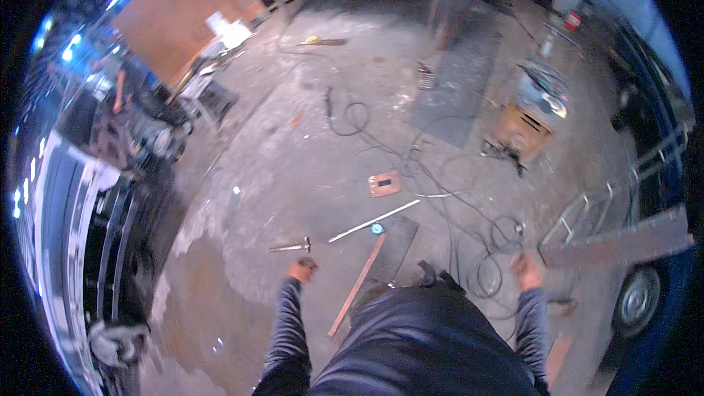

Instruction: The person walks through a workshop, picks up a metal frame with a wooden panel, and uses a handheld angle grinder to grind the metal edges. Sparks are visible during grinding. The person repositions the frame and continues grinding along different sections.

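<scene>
I look down at a concrete workshop floor. My left hand hangs at my side with fingers curled, just below a hammer lying on the floor; nothing shows in it. My right hand hangs on the other side, fingers loosely apart, above a coil of black cable. In front of my feet lie a dark flat steel plate, a reddish metal strip, a light metal bar and a small blue tape measure.
A small brown plate with a rectangular hole lies further ahead. A welding machine stands at the right, cables running across the floor. A wheeled metal-frame cart is at the right. Machinery and shelving line the left.
</scene>
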{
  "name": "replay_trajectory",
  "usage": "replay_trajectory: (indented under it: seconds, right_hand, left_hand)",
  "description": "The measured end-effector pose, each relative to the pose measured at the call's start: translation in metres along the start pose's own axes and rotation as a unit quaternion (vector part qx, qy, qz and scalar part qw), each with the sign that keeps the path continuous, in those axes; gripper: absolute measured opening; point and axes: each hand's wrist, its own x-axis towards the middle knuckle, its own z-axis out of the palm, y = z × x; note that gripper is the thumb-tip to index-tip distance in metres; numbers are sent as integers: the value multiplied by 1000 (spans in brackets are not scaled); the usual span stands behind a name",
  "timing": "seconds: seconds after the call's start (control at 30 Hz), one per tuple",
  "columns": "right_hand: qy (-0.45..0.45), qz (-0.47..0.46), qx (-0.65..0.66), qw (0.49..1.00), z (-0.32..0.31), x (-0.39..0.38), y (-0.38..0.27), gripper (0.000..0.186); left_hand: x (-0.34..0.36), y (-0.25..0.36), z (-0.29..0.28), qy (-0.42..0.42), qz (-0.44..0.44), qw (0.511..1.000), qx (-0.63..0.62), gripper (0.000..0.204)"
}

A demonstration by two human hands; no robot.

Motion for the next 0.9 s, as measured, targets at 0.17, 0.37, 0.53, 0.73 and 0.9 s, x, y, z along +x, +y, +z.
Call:
replay_trajectory:
  seconds: [0.17,0.37,0.53,0.73,0.9]
  right_hand:
    - [-154,319,-18,935,18,-82,297,35]
    - [-175,530,-7,830,-61,-104,400,28]
    - [-145,519,26,842,-107,-44,421,24]
    - [-31,398,193,896,-100,17,366,20]
    - [3,414,291,862,-90,-59,434,26]
  left_hand:
    - [-74,-159,175,-238,-99,958,-127,38]
    - [-103,-56,251,-197,-74,964,-163,35]
    - [-57,-44,251,-26,-161,920,-357,20]
    - [-36,41,202,5,-164,923,-349,18]
    - [-25,84,180,-81,-177,943,-271,21]
